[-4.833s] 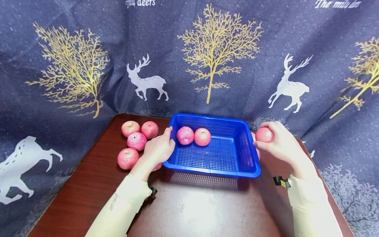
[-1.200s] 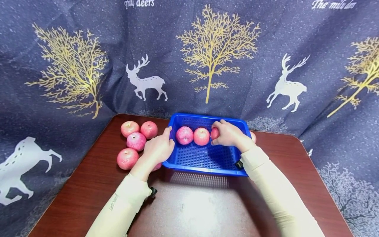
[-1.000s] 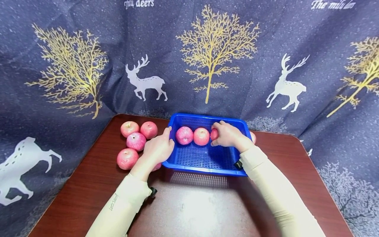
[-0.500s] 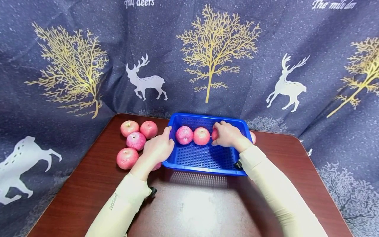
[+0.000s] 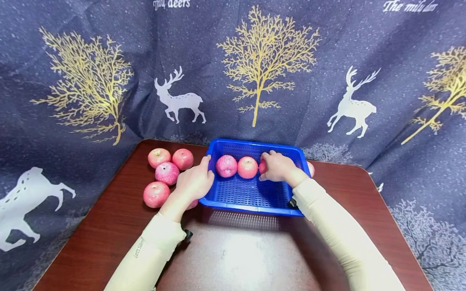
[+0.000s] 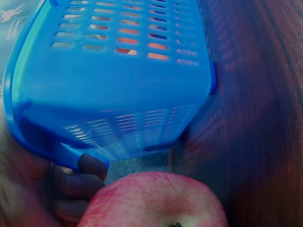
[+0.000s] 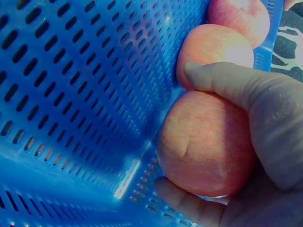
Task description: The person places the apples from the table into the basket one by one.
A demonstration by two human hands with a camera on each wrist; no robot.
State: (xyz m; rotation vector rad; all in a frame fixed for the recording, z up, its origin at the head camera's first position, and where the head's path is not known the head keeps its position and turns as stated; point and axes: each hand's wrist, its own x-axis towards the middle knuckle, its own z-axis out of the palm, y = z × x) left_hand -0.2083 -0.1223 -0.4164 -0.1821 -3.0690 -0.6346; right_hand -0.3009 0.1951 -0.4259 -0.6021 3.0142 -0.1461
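Observation:
My left hand point(image 5: 194, 182) grips the left rim of a blue plastic basket point(image 5: 251, 209); in the left wrist view its fingers curl beneath the rim. Inside the basket, my right hand point(image 5: 279, 166) holds a red apple point(image 7: 203, 146), thumb on one side and fingers on the other. That apple sits beside a yellowish-red apple point(image 5: 247, 167), with a darker pink apple point(image 5: 226, 166) farther left, the three forming a row. Close below the left hand, outside the basket, lies another apple point(image 6: 156, 201), mostly covered by the wrist in the head view.
Left of the basket several apples cluster on the brown table point(image 5: 105, 234), among them a striped one point(image 5: 167, 173) and a large one point(image 5: 156, 195). Beyond the basket's right wall an apple point(image 5: 311, 169) partly shows. A dark printed cloth point(image 5: 218, 81) hangs behind the table.
Since the oldest frame, my right hand has carried an apple from right of the basket leftward into it. Over the last second it has barely shifted. The left hand stays on the rim.

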